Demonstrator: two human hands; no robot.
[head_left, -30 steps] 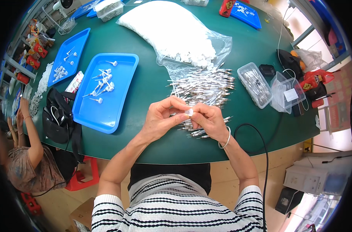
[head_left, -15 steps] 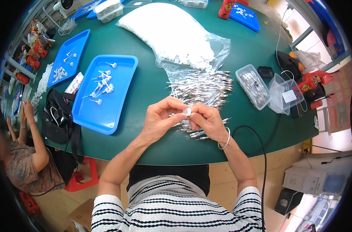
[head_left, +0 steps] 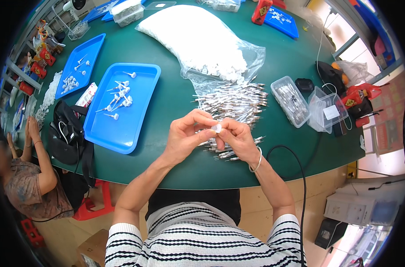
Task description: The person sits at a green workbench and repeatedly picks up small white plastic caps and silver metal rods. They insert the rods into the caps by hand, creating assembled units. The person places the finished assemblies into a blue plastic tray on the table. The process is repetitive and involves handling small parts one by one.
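A small white plastic cap (head_left: pixel 216 128) is pinched between my two hands above the table. My left hand (head_left: pixel 183 135) closes on it with thumb and forefinger, and my right hand (head_left: pixel 240 140) grips it from the other side. Whether a thin rod sits in the cap is hidden by the fingers. Just beyond the hands lies a loose pile of thin white-and-metal rods (head_left: pixel 242 103). Behind that, a large clear bag of white caps (head_left: pixel 198 38) lies with its mouth toward me. Left of my hands, a blue tray (head_left: pixel 138 109) holds several rods with white caps on their ends.
A clear box of rods (head_left: pixel 291 102) and a clear empty-looking container (head_left: pixel 321 112) stand at the right. A black cable (head_left: pixel 300 162) hangs over the near edge. At the left are a black bag (head_left: pixel 64 133), a second blue tray (head_left: pixel 92 60) and a seated person (head_left: pixel 29 182).
Both hands stay in nearly the same place, still pinching the white cap, which has shifted very slightly. The rods and the tray's contents look unchanged.
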